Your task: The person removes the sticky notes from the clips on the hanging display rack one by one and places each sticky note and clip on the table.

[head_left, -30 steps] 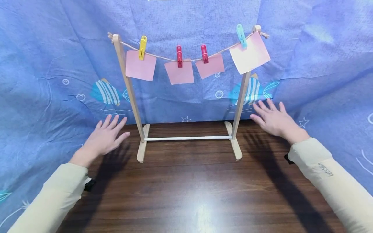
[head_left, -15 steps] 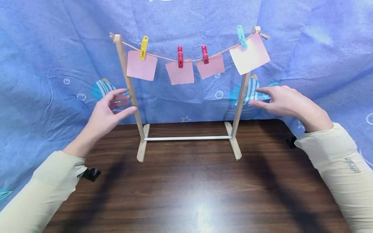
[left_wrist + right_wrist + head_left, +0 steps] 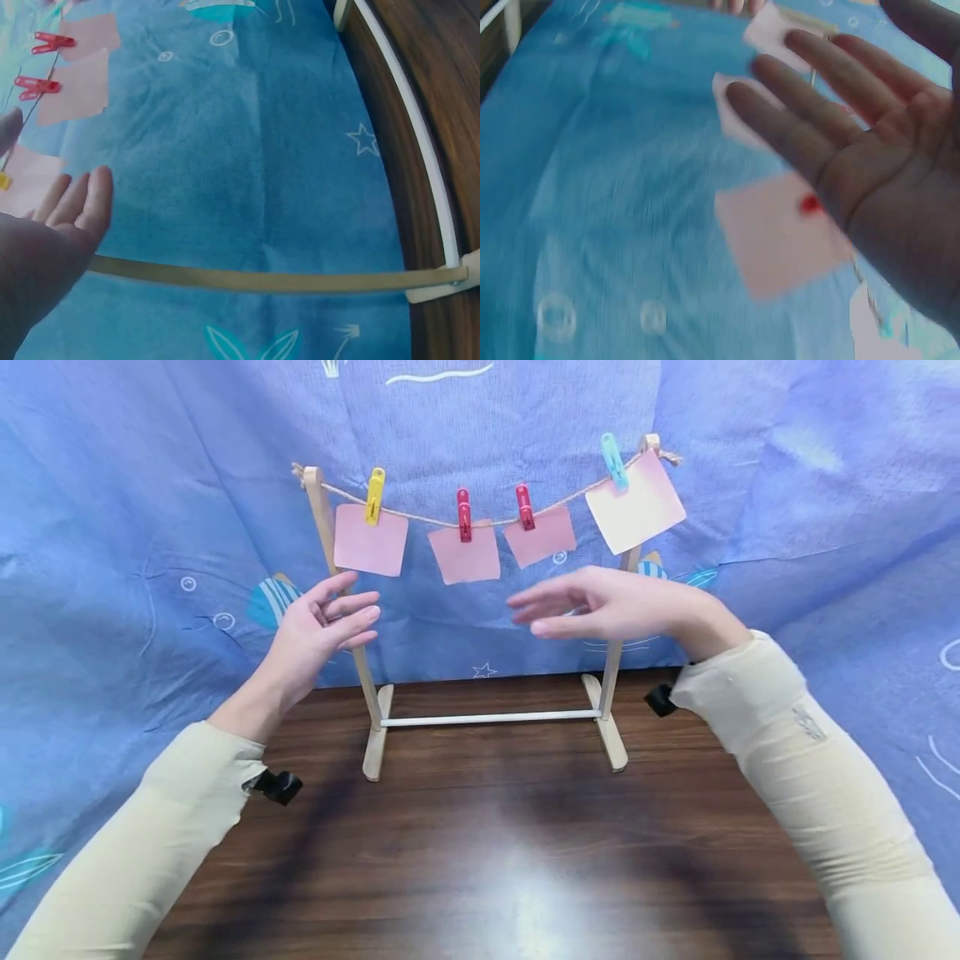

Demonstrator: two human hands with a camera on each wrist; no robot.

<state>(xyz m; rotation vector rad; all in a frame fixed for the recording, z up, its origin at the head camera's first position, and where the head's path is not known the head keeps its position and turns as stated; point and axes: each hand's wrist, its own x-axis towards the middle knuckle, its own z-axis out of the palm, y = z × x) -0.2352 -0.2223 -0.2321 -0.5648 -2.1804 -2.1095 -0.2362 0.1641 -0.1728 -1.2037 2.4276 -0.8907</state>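
Several pink paper squares hang from a string across a wooden stand. A yellow clothespin clips the left paper, and red clothespins clip the two middle papers. At the right, a light blue clothespin holds a tilted, paler-looking paper. My left hand is in front of the left post, just below the left paper, fingers loosely bent and holding nothing. My right hand, fingers reaching leftward, overlaps the right post below the papers; its palm shows bare in the right wrist view.
The stand's left post and right post rise from wooden feet joined by a white rod. Beneath is a dark brown wooden table. A blue cloth with fish prints hangs behind.
Both hands have risen from low beside the stand and moved inward, the right one farther. Their spread fingers have relaxed. The papers and clothespins stay on the string.
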